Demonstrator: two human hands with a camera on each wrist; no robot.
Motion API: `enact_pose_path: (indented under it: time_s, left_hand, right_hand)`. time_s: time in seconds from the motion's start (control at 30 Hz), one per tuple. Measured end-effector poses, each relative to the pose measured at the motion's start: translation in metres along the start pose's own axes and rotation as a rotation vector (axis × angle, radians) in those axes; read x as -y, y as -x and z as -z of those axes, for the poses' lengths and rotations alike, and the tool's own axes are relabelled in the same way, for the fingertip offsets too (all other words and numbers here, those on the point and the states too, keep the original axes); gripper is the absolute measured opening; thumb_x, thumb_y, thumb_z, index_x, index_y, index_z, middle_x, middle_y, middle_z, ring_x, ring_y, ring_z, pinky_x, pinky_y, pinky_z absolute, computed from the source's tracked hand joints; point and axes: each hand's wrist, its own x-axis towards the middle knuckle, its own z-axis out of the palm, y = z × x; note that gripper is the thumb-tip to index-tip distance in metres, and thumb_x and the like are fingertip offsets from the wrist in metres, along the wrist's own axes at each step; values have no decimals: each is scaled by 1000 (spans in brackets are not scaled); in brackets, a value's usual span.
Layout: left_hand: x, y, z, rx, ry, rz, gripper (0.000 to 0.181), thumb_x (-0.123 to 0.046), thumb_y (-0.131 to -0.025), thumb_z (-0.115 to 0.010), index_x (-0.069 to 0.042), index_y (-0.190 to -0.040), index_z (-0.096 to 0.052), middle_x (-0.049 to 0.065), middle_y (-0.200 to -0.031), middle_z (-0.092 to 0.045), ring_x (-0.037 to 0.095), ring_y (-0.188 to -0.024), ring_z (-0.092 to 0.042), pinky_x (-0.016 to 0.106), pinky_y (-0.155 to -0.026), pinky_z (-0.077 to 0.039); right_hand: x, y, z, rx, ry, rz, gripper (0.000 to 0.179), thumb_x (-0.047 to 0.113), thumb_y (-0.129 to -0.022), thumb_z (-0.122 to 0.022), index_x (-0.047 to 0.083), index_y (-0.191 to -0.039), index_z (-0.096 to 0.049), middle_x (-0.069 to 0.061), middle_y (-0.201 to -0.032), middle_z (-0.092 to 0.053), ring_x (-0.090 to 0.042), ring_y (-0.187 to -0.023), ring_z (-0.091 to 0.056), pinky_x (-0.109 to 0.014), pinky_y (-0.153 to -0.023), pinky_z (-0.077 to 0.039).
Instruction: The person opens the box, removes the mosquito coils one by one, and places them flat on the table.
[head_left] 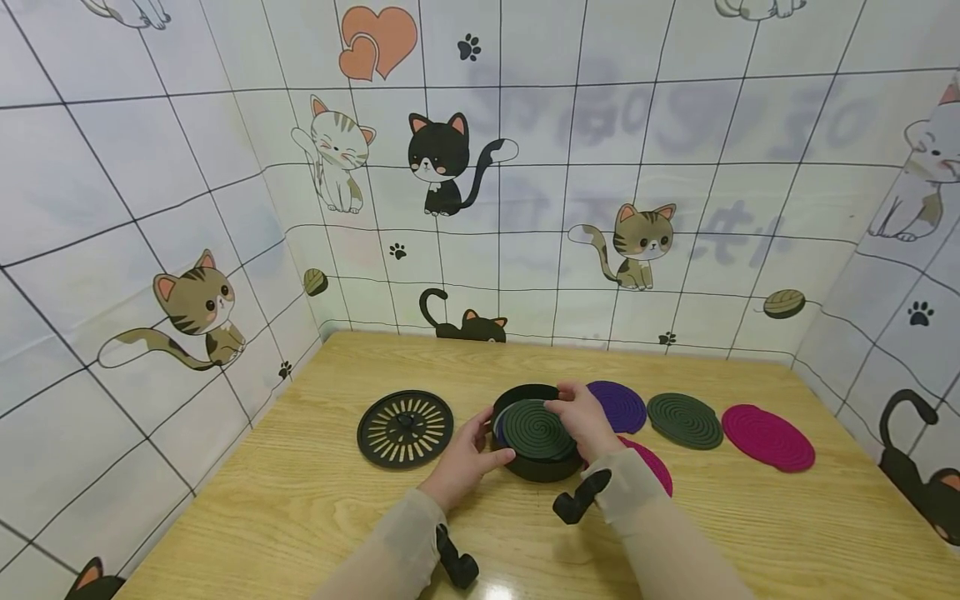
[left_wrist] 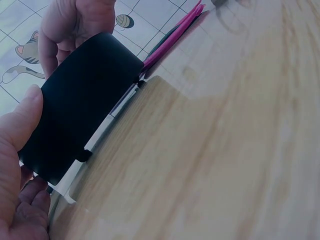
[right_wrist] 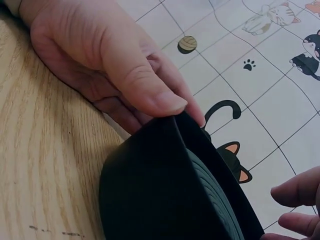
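Note:
My left hand point(head_left: 467, 460) grips the left side of a round black coaster holder point(head_left: 542, 472), its thumb on the front wall and fingers round the side. Inside lies a dark green spiral coaster point(head_left: 536, 429), tilted, with a sliver of a bluish one showing beneath its left edge. Over the right rear of the rim is my right hand point(head_left: 588, 421), thumb and fingers spread apart with nothing seen between them. The right wrist view shows its fingertips point(right_wrist: 295, 190) close to the rim. Small feet show under the holder point(left_wrist: 85, 90) in the left wrist view.
A black slotted lid point(head_left: 405, 429) with a knob lies left of the holder. To the right lie a purple coaster point(head_left: 618, 407), a green coaster point(head_left: 685, 420) and a pink coaster point(head_left: 768, 437). Another pink coaster point(head_left: 651, 465) is partly hidden by my right forearm.

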Motion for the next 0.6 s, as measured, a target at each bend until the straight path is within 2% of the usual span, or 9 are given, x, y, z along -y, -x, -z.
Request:
enact_pose_path:
  time_s: [0.6]
  left_hand:
    - [1,-2,0,8,-7,-10,86,-36,-84,-76,-12,-151,-28,11,-149,-38,27,-137,-35,45,-112,-30]
  right_hand:
    - [-1,3,-8,-16,31,-17,49,10,-94,-55,-1,-140,-41,-23,-143,-38,-40,-128,-38,-54,-104,-37]
